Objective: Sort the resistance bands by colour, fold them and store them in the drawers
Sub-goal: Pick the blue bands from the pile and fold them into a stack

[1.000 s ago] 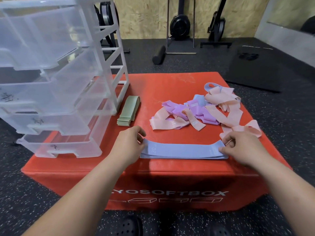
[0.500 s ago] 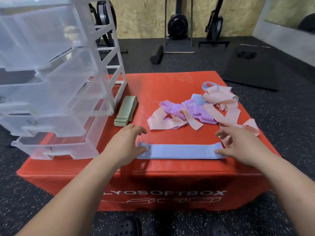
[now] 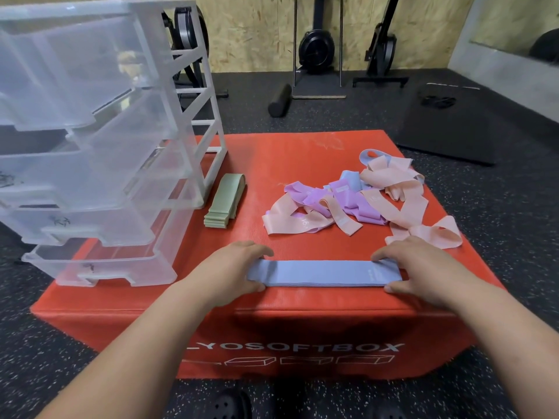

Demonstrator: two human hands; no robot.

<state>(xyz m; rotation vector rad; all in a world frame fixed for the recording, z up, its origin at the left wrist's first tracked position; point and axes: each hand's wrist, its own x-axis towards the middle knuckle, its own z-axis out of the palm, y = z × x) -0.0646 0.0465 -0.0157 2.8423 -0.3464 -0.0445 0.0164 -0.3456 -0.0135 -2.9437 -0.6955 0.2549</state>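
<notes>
Two hands clamp the blue band stack lying flat at 6 o'clock on the red soft box, left hand and right hand one per end; folding step, next probably end-to-end fold, then clear drawer unit at 9 o'clock.

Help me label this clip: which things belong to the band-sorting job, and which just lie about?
Job: blue band stack, held by left hand and right hand; green band stack; pink and purple band pile; drawer unit.
Lying about: foam roller; black mat.
</notes>
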